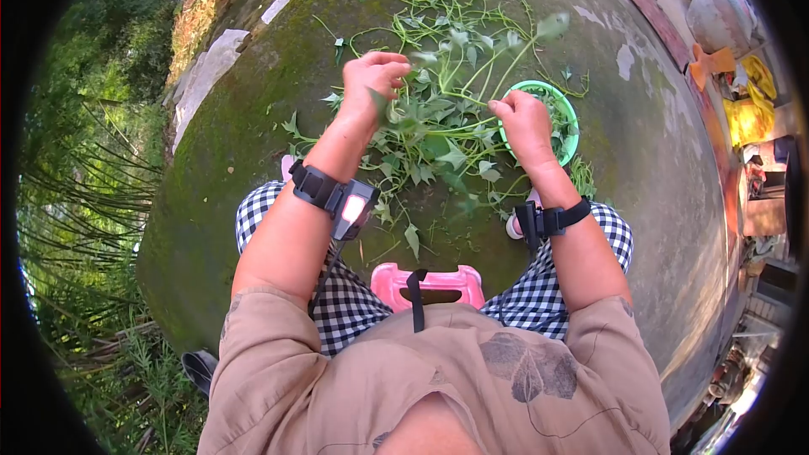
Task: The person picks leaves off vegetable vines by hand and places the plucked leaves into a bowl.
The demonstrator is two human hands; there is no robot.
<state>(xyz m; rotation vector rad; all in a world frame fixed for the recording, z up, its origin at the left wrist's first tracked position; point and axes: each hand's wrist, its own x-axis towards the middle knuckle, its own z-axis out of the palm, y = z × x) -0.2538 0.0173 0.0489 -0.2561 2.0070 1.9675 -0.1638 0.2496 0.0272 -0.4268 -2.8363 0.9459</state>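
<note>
The right hand (528, 128) had its grip pinched on a stem (466, 99), which ran leftward over the vines (425, 170) towards the left hand (371, 87). Whether that curled left grip held anything, I couldn't tell.

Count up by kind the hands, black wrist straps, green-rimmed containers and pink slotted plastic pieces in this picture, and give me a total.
Hands: 2, left hand and right hand
Black wrist straps: 2, left strap and right strap
Green-rimmed container: 1
Pink slotted plastic piece: 1
Total: 6
Leafy stems are too tangled to count.
</note>
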